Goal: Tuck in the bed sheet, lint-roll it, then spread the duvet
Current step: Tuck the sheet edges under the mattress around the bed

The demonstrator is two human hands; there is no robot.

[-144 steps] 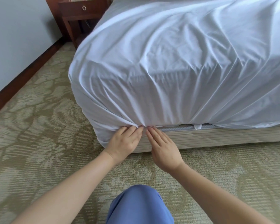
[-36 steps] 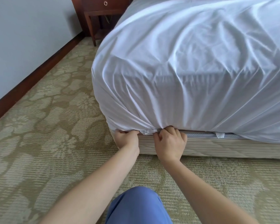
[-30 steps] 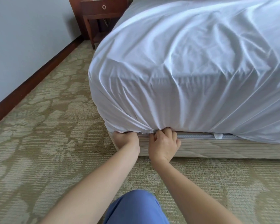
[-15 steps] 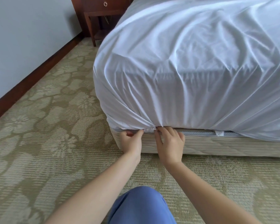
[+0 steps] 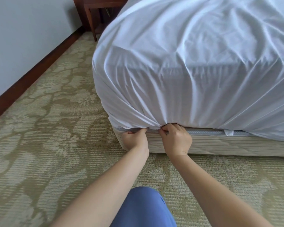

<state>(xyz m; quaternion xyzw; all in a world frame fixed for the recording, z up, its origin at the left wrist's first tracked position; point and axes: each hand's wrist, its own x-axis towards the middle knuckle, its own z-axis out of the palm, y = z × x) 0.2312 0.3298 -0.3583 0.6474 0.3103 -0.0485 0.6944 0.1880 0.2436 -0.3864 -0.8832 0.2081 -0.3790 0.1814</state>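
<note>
I see open carpet (image 5: 44, 145) to the left of the bed corner, running back along the wall (image 5: 20, 43); that lane narrows where the dark wooden nightstand (image 5: 97, 17) stands close beside the bed sheet (image 5: 187, 71). The slot between mattress and bed base (image 5: 220, 146) is tight, and my left hand (image 5: 134, 140) and right hand (image 5: 176, 140) crowd it near the corner. Farther right the slot looks freer, though a small white tag (image 5: 229, 132), I think, hangs there. My blue-clad knee (image 5: 143, 208) blocks the low middle.
</note>
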